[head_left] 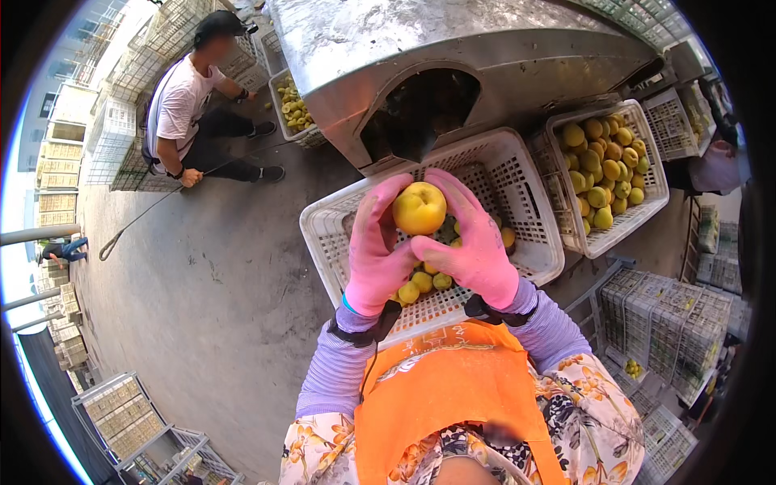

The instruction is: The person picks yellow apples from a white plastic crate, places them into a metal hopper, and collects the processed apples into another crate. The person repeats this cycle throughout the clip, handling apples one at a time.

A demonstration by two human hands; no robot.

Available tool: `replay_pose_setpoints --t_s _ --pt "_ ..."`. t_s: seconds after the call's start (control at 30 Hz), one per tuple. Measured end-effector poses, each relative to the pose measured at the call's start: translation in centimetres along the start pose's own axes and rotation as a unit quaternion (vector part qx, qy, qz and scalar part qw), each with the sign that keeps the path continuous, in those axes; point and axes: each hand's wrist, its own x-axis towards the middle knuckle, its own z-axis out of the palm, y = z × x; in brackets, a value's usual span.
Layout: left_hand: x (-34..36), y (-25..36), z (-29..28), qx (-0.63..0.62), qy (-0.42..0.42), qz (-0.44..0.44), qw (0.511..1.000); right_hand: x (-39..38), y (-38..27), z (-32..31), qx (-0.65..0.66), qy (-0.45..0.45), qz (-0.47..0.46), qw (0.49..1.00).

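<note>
Grasping a yellow peach (419,208) between my gloved left hand (377,257) and right hand (478,260), I am holding it over a white perforated crate (524,202). Uneven pressure is risking a slip, bruising it on the peaches (422,281) below. A metal machine (347,73) is adjoining the crate; concrete floor (234,275) is extending left toward a co-worker (178,113) and stacked crates (115,129).

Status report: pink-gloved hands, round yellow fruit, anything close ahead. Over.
Pink-gloved left hand and pink-gloved right hand: cupping round yellow fruit. Held above white perforated plastic crate. Close ahead: grey metal housing, dark opening.
</note>
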Motion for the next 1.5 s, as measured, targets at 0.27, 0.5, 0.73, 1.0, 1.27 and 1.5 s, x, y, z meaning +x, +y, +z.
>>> replay_pose_setpoints --t_s 0.27,0.5,0.73,1.0,1.27,1.5 --pt "-1.7 -5.5 -2.5 0.29 0.215 -0.026 0.932 9.6 8.5 3.6 -0.376 0.257 -0.211 0.865" --pt "-8.8 -18.4 -6.9 0.55 0.032 -0.456 0.699 16.5 7.9 3.6 -0.369 0.3 -0.239 0.847" --pt "-11.8 -25.0 -5.3 0.647 -0.209 -0.516 0.521 1.1 22.5 7.0 -0.457 -0.219 -0.049 0.861" --pt "-8.9 -25.4 -6.4 0.532 -0.143 -0.635 0.541 -1.6 31.5 14.3 -0.442 -0.4 0.28 0.753" --pt "-11.8 -24.9 -7.1 0.086 0.089 -0.587 0.8 -0.7 19.0 3.3 -0.149 -0.17 0.126 0.966" --pt "-6.3 -5.9 -0.7 -0.256 0.098 -0.321 0.906 -2.7 8.6 0.2 -0.167 -0.016 -0.015 0.986"
